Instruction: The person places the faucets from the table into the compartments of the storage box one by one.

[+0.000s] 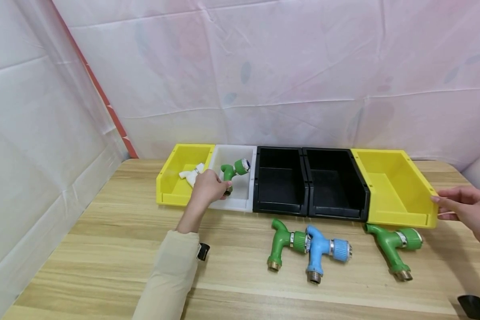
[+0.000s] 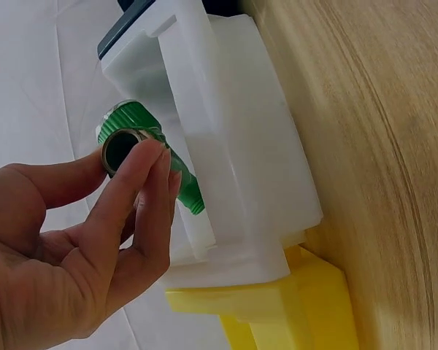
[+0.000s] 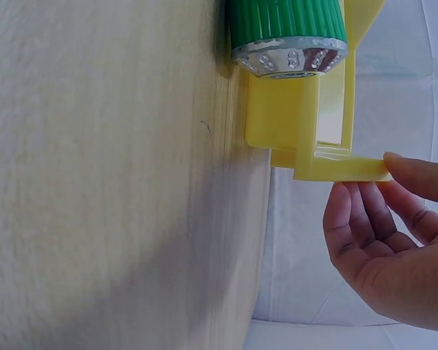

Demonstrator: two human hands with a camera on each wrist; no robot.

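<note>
My left hand [image 1: 211, 186] pinches a green faucet [image 1: 227, 171] by its threaded metal end, above the white bin [image 1: 234, 205]. In the left wrist view the faucet's open pipe end [image 2: 121, 151] faces the camera. At the right, my right hand [image 1: 470, 209] grips the side wall of the right yellow bin [image 1: 418, 218], thumb on the rim and fingers along the outside. Before the bins lie a green faucet [image 1: 279, 242], a blue faucet [image 1: 317, 251] touching it, and another green faucet [image 1: 390, 249] nearer my right hand.
A white faucet [image 1: 189, 174] lies in the left yellow bin [image 1: 164, 198], partly behind my left hand. Two black bins [image 1: 281, 207] stand in the middle of the row. Behind the wooden table [image 1: 100, 240] hangs a pale curtain [image 1: 264, 66]. A black object [image 1: 470, 306] shows at bottom right.
</note>
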